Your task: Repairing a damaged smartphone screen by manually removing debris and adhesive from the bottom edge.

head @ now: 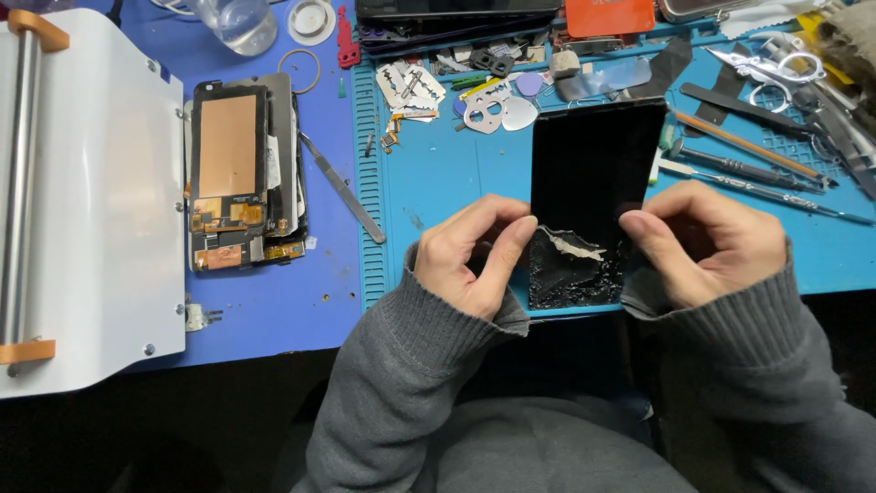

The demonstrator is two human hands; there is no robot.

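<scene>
Both hands grip one black glass panel (593,173), holding it just above the near edge of the blue mat (438,173) so its far end tilts toward the tools. The left hand (474,256) pinches the panel's left edge between thumb and bent fingers, and the right hand (703,242) clamps the right edge the same way, which keeps the fingers off the broken lower part. There the surface is crazed with cracks, and a pale torn flake (573,245) curls up between the two thumbs; it looks like a lifted film or a glass shard, though the view is too coarse to be sure. Gripping by the edges steadies the panel at both sides of the damage. Screwdrivers (748,169) and tweezers (776,68) lie fanned out to the right of the mat, within reach of the right hand. An opened phone (242,173), copper-coloured back plate up, rests on the darker blue surface well to the left, beside a white machine (91,201) with a metal roller, and a metal spatula (342,187) lies between the phone and the mat.
</scene>
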